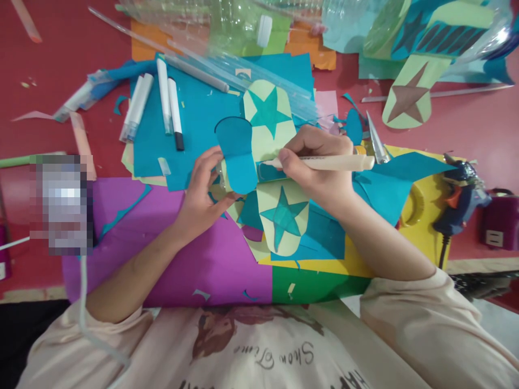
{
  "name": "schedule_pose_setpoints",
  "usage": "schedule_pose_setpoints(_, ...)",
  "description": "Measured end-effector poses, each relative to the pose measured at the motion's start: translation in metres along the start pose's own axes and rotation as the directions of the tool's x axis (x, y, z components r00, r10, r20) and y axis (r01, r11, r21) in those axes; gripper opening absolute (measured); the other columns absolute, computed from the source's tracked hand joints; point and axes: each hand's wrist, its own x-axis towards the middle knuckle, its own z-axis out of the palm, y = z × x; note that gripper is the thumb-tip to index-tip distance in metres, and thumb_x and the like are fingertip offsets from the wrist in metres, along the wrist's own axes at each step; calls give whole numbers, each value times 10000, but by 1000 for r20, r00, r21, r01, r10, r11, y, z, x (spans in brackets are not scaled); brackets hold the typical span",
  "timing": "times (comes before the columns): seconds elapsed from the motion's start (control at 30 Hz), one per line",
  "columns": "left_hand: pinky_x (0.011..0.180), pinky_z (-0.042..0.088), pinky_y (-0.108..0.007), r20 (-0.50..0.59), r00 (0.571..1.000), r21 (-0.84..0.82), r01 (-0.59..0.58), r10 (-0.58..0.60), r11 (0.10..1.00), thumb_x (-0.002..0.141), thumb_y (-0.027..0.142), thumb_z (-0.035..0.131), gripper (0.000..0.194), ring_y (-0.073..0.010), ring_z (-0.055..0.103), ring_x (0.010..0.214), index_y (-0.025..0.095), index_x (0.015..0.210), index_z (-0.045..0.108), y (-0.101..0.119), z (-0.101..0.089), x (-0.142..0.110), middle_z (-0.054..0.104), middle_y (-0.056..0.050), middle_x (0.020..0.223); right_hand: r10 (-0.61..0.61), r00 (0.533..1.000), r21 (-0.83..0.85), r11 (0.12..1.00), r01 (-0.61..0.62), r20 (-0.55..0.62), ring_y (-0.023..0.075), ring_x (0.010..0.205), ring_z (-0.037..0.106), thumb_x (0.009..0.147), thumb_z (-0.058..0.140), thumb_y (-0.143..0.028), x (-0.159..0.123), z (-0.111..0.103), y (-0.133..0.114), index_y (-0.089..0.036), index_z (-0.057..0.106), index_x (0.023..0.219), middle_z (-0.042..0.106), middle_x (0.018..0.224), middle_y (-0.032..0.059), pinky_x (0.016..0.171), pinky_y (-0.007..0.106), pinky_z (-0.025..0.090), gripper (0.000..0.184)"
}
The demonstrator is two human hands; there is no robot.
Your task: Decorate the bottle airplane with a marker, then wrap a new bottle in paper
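Observation:
A cream marker is gripped in my right hand. Its tip meets a small blue band on a pale green paper piece. Green stars mark the rounded ends of that piece, the upper star and the lower star. My left hand is closed around the left side of the work, thumb below and fingers above. Next to its fingertips stands a blue paper shape with a dark line along its top edge. What lies behind this shape is hidden.
White markers lie on blue sheets at upper left. Scissors and a glue gun are at right. Clear plastic bottles line the back. A similar paper piece bears a brown star. A blurred device sits left with a cable.

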Motion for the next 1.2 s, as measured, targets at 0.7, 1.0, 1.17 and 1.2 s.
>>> schedule_pose_setpoints(0.7,1012,530,-408,3,1000,-79,-30,30,996,831,618,622,682,-273,421,1386,372,1397,331,-3,1,-1,377,-85,1469,-119,989,-31,992,122,91,65,470,340,766,492,-142,0,-3,-1,-224,320,548,317,515,-55,446,236,298,290)
schedule_pose_setpoints(1.0,1029,523,-409,6,1000,-86,-29,29,996,822,661,592,694,-266,408,1400,387,1403,329,-3,1,-2,364,-79,1488,-96,985,-36,994,102,143,67,478,371,769,506,-163,-2,-3,-2,-218,360,562,401,517,-48,471,232,337,260)
schedule_pose_setpoints(1.17,1028,526,-407,9,999,-85,-30,31,996,843,617,606,664,-263,407,1403,384,1400,330,-4,0,-2,363,-81,1484,-95,982,-59,993,106,161,60,477,359,771,514,-168,-1,-4,-4,-215,366,562,386,516,-53,478,226,349,260)
schedule_pose_setpoints(1.2,1020,531,-407,3,999,-81,-33,34,996,845,604,615,661,-263,414,1397,384,1399,332,-4,0,-2,366,-81,1479,-90,982,-66,993,102,166,61,478,359,773,513,-174,-1,-4,-4,-215,370,561,387,515,-52,480,225,353,259)
